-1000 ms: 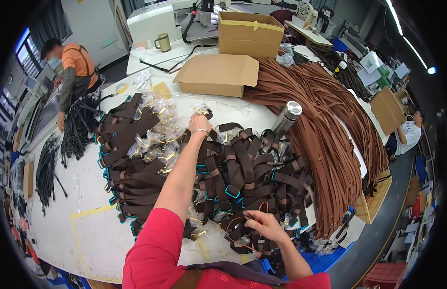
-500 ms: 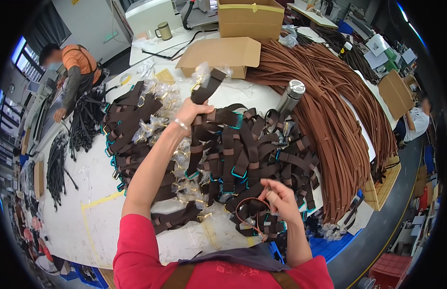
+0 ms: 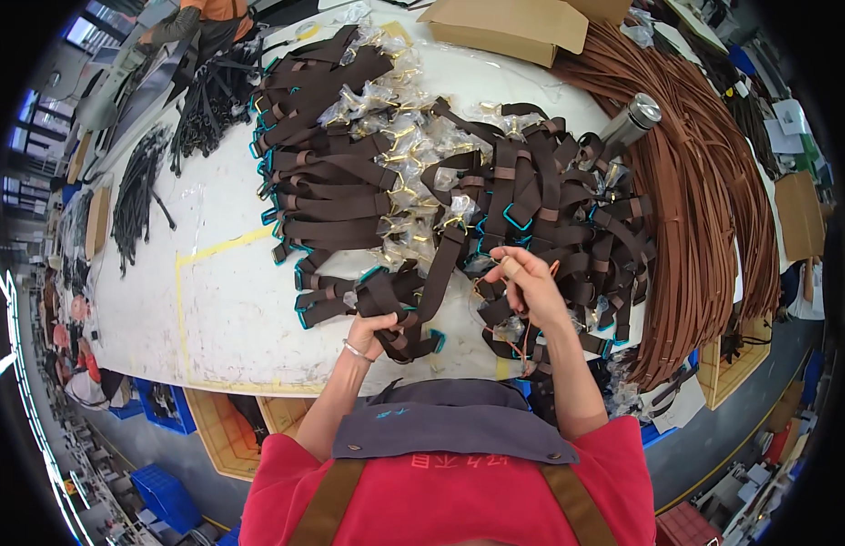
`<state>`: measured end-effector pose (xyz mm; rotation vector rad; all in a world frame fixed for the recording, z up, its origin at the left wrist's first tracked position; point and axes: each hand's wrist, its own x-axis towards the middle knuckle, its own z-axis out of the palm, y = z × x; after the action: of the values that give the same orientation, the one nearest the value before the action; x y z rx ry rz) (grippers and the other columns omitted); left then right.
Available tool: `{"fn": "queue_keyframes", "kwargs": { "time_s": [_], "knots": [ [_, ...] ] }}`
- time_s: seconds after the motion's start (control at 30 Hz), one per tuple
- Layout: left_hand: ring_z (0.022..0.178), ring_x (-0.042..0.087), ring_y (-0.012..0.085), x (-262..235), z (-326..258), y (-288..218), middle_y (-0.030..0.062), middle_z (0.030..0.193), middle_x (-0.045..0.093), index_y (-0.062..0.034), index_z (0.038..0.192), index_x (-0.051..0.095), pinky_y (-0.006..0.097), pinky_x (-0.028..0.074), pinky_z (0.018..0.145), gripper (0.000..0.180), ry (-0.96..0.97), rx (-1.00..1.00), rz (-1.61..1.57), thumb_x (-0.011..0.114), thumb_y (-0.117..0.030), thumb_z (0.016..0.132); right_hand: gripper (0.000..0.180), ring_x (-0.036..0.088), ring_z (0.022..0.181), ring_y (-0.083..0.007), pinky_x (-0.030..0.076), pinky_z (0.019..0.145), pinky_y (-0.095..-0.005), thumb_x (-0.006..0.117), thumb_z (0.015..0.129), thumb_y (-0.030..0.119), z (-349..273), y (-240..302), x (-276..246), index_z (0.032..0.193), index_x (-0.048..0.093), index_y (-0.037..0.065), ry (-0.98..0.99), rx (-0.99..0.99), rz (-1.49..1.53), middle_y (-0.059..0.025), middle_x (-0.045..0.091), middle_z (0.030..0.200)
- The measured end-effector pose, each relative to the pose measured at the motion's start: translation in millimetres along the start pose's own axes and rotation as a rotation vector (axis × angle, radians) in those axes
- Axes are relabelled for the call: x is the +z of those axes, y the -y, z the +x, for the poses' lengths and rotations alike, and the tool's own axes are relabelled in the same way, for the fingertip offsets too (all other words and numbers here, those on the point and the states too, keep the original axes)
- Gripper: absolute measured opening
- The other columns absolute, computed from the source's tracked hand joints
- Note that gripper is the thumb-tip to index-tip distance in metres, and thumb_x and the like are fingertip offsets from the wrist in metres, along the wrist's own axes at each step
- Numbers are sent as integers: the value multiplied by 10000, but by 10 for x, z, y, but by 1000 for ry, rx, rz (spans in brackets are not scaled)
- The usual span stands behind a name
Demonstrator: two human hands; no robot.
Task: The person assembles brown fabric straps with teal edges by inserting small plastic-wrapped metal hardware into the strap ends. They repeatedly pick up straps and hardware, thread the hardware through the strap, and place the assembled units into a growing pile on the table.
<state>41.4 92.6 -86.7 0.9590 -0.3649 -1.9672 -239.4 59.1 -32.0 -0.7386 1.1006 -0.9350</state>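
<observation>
My left hand (image 3: 371, 335) is closed round a folded dark brown webbing strap (image 3: 386, 293) near the table's front edge. One length of that strap stretches up to the right toward the pile, and a teal buckle (image 3: 437, 341) shows at its lower end. My right hand (image 3: 530, 284) has its thumb and fingers pinched together in front of the tangled strap pile (image 3: 531, 196). A thin orange-brown cord (image 3: 513, 348) loops beneath and beside it; what the fingertips hold is too small to make out.
Strap bundles (image 3: 327, 227) with plastic-wrapped gold hardware (image 3: 409, 168) lie in rows left of the pile. A steel flask (image 3: 633, 118), long brown strips (image 3: 691, 237) and a cardboard box (image 3: 504, 32) stand beyond. Black straps (image 3: 138, 196) lie at left. A co-worker's orange shirt (image 3: 224, 11) shows far left.
My left hand has come down from the far side of the pile to the table's near edge, bringing a strap. My right hand stays pinched near the cord. The view has tilted downward.
</observation>
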Motion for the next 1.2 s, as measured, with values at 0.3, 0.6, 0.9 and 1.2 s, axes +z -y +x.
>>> {"fn": "queue_keyframes", "kwargs": {
  "time_s": [0.3,0.6,0.9,1.2],
  "knots": [
    [608,577,164,267,-45,-578,86,685,568,47,834,561,308,495,588,268,30,27,394,694,-134,687,346,441,422,-26,298,359,-151,479,874,201,-88,-4,68,1139,463,-22,-74,-38,-92,-58,598,814],
    [801,596,352,1108,1270,226,239,833,602,46,851,581,405,480,688,514,-254,161,1773,676,-407,630,323,438,429,-11,312,358,-138,468,885,198,-52,133,-5,1124,465,-19,-103,-140,-35,-39,592,779],
    [668,623,271,658,1164,-85,114,695,603,9,795,581,349,514,572,204,-86,-16,677,595,-4,592,313,443,453,-14,302,362,-138,452,889,192,113,482,-140,1139,479,5,-63,-172,-171,-33,586,831],
    [600,590,256,698,293,-392,149,687,569,46,843,529,379,492,596,175,188,-131,95,538,-94,737,311,488,446,-24,330,353,-143,459,892,280,1278,417,272,1062,538,32,412,-44,-145,-33,575,970]
  ]
}}
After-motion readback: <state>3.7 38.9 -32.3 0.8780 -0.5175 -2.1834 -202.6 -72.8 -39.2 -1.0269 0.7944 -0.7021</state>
